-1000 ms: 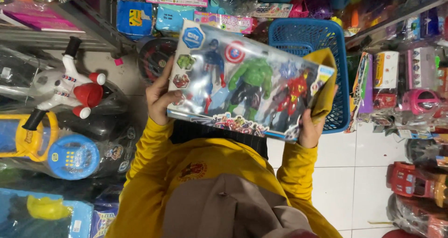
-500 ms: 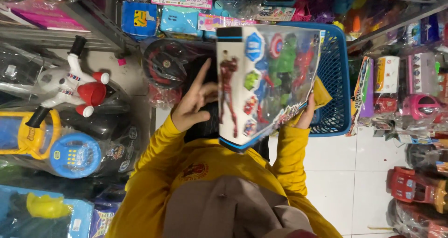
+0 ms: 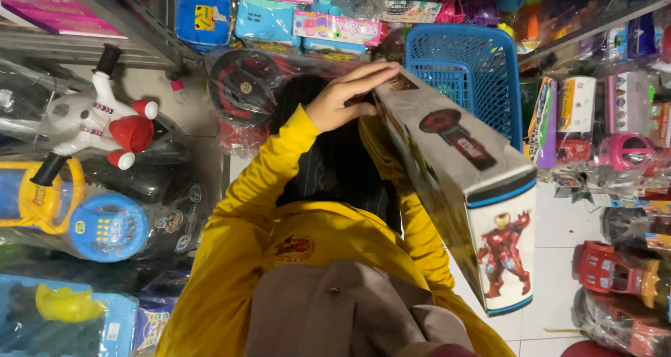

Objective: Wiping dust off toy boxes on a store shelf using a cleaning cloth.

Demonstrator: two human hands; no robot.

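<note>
Fingers of the left hand (image 3: 344,98) lie together, flat on the toy box (image 3: 461,182) mid-frame; right hand hidden. Box could tip toward the basket (image 3: 475,70), since that grip looks loose.

A single head-worn camera looks steeply down along the wearer's yellow top (image 3: 231,259) to a tiled floor (image 3: 552,280). It sits close: a toy box (image 3: 461,182) fills the middle toward 3 o'clock. Shelves of toys (image 3: 91,140) ring the frame from 9 through 12 to 3 o'clock. No second view overlaps it.
</note>
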